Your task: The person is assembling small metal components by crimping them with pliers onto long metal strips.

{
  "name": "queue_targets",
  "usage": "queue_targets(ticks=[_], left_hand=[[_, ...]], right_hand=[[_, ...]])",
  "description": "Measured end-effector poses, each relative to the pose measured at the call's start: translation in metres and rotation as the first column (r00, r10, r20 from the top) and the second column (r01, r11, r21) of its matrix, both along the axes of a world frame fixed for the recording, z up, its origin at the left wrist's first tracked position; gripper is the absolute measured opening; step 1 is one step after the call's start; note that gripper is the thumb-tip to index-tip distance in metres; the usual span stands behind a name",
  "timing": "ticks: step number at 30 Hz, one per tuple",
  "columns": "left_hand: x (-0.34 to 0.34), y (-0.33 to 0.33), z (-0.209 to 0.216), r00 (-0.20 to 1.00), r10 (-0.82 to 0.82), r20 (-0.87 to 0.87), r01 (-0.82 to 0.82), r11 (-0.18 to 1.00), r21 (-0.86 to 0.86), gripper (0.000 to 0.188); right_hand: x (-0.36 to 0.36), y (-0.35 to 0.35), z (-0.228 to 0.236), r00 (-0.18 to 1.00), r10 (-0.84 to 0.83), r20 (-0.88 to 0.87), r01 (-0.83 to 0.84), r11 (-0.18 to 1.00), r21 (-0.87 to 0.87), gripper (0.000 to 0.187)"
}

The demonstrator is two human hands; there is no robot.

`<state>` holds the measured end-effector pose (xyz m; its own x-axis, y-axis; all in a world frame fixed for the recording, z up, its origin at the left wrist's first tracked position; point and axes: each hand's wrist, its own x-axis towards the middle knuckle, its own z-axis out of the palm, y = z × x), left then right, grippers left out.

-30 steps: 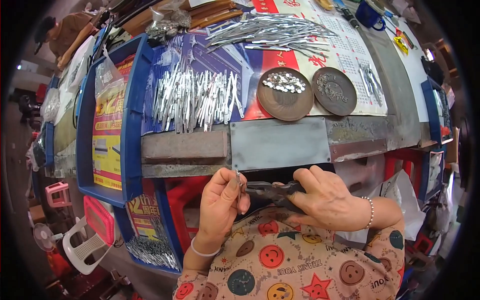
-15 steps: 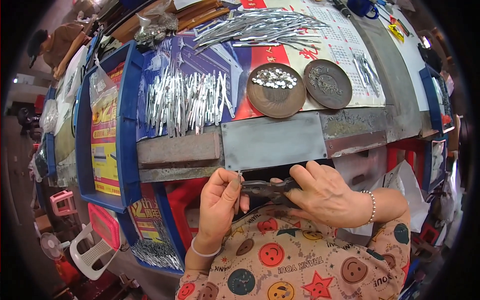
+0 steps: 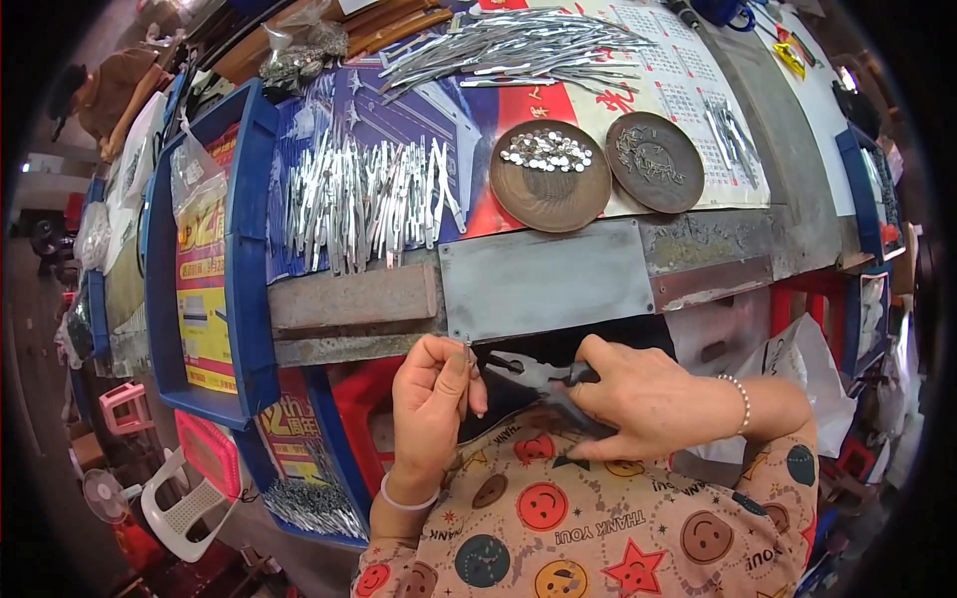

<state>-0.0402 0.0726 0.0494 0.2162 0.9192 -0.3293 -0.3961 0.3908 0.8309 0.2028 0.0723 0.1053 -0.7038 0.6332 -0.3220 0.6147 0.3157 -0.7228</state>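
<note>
My left hand (image 3: 435,402) is closed in a pinch on a small metal piece (image 3: 468,349), its tip just showing above the fingertips at the bench edge. My right hand (image 3: 653,397) holds a pair of pliers (image 3: 528,373) by its dark handles. The plier jaws are parted and point left, a little short of my left fingers. Right in front of my hands lies a grey metal plate (image 3: 548,284) on the bench edge. Behind it stand a brown dish of small round silver discs (image 3: 546,151) and a second brown dish (image 3: 676,189) with tiny dark pins.
Flat silver strips (image 3: 369,204) lie in rows left of the dishes; longer strips (image 3: 513,52) are heaped at the back. A stone-like block (image 3: 354,298) borders the bench. On the left stands a blue tray (image 3: 256,269), with another blue bin below holding metal parts (image 3: 314,506).
The pliers' jaws have come away from my left fingers and opened, and my right hand has loosened and turned on the handles. My left hand still pinches the small piece, slightly further left.
</note>
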Motion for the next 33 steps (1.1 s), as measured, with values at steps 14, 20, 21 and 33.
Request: queue_targets(ticks=[14,20,21,33], left_hand=[[-0.004,-0.005,0.003,0.999,-0.010,-0.039,0.009,0.999,-0.031,0.014],[-0.007,-0.007,0.002,0.998,-0.026,-0.061,0.026,1.000,-0.005,0.014],[-0.007,-0.007,0.003,0.998,-0.023,-0.066,0.024,1.000,0.008,0.013],[-0.006,-0.006,-0.011,0.995,-0.018,-0.102,0.023,0.998,0.051,0.010]], right_hand=[[-0.016,-0.008,-0.006,0.997,-0.007,0.074,-0.022,0.919,0.394,0.032],[-0.019,-0.010,-0.010,0.995,-0.004,0.099,-0.039,0.905,0.423,0.030],[-0.020,-0.011,-0.011,0.996,-0.019,0.089,-0.023,0.894,0.447,0.028],[-0.020,0.001,-0.004,0.997,0.008,0.074,-0.013,0.998,0.066,0.026]])
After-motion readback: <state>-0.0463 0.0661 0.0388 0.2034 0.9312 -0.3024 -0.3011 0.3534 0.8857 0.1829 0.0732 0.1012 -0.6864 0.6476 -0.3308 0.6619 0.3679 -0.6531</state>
